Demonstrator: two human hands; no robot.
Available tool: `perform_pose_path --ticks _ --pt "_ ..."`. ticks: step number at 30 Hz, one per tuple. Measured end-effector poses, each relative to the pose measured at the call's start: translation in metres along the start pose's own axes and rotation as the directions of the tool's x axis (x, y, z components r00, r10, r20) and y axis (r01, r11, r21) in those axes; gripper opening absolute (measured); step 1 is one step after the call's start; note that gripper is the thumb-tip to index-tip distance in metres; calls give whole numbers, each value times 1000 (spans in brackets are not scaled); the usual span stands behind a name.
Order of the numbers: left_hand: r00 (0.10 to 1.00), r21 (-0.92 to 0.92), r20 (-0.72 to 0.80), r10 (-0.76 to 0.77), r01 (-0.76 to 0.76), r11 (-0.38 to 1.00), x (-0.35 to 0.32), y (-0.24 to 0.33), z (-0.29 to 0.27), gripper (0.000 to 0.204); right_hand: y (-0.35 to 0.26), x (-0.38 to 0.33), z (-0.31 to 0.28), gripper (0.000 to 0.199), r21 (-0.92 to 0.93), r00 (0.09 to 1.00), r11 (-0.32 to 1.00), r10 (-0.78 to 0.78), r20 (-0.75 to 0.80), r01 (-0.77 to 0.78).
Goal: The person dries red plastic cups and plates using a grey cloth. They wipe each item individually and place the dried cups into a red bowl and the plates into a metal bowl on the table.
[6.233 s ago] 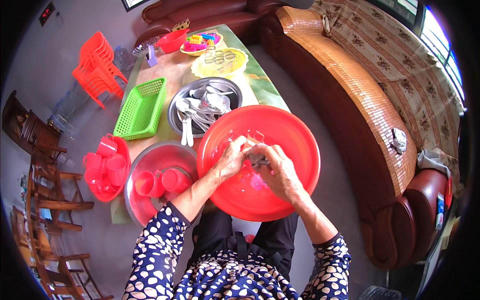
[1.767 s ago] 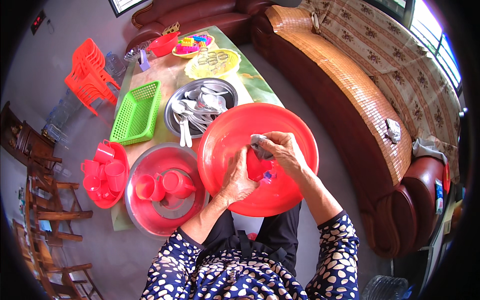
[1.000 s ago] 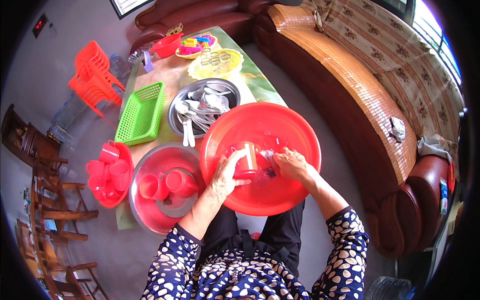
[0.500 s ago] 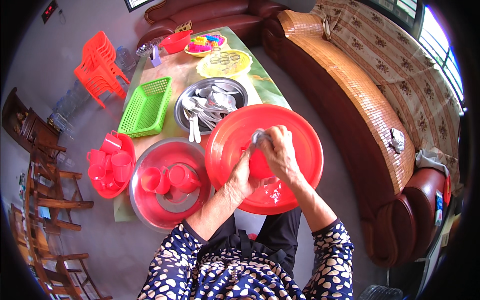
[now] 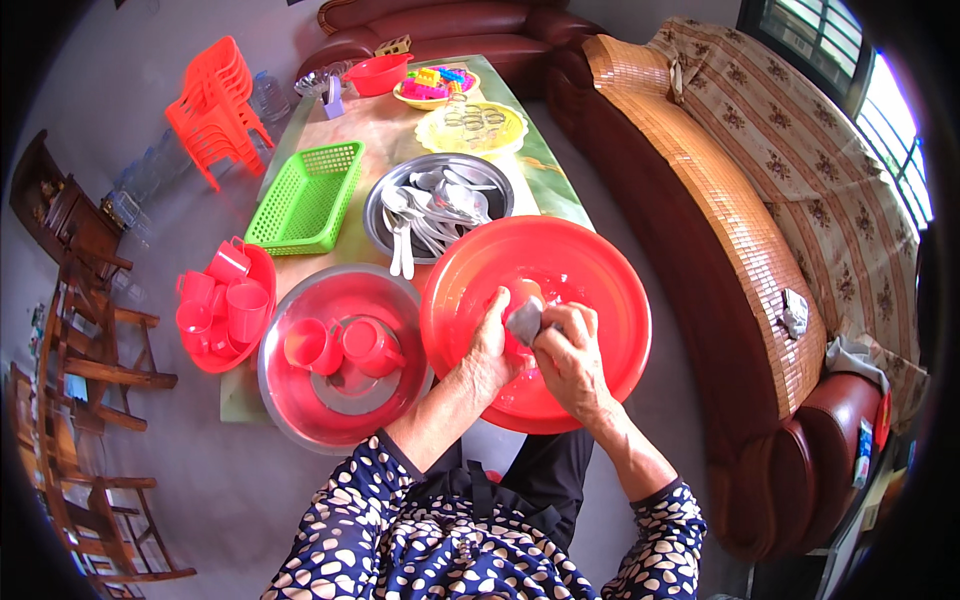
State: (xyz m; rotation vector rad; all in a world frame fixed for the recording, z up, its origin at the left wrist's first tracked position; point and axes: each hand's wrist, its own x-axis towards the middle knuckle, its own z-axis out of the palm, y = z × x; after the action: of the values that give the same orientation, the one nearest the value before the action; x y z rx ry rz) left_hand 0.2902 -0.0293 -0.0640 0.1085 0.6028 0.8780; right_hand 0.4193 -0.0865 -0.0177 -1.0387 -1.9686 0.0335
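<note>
In front of me is a wide red basin (image 5: 632, 300) with a wet, shiny inside. Over it, my left hand (image 5: 487, 352) grips a red mug (image 5: 522, 288), mostly hidden by my fingers. My right hand (image 5: 570, 350) is closed on a grey scrubbing cloth (image 5: 525, 322) and presses it at the mug. To the left stands a steel basin (image 5: 345, 283) holding two red mugs, one on its side (image 5: 312, 347) and another (image 5: 372, 348) beside it. Farther left, several red mugs (image 5: 247, 308) are heaped in a red tray (image 5: 264, 272).
Behind the basins are a steel bowl (image 5: 373, 205) of spoons (image 5: 432, 212), a green basket (image 5: 310, 195) and a yellow tray (image 5: 510, 140) with glasses. Toy blocks and a red bowl (image 5: 380, 75) sit at the table's far end. A sofa (image 5: 640, 180) runs along the right.
My right hand has moved down and slightly right with the cloth, and its wrist has turned. My left hand still grips the mug, now tilted differently. The whole view has shifted a little.
</note>
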Motion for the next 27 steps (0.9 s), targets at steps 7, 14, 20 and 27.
perform_pose_path --ticks 7,14,20,27 --pt "986 -25 -137 96 -100 995 -12 9 22 57 37 -18 -10 17 -152 885 987 118 449 -55" --pt "963 131 -255 88 -55 990 -24 16 29 66 97 -34 7 18 -358 735 906 400 548 -227" --pt "995 146 -32 91 -85 986 -14 18 8 49 17 23 -21 24 319 789 727 508 346 -608" --pt "998 228 -27 49 -42 973 -16 -2 15 39 14 34 1 26 290 936 891 342 80 -350"
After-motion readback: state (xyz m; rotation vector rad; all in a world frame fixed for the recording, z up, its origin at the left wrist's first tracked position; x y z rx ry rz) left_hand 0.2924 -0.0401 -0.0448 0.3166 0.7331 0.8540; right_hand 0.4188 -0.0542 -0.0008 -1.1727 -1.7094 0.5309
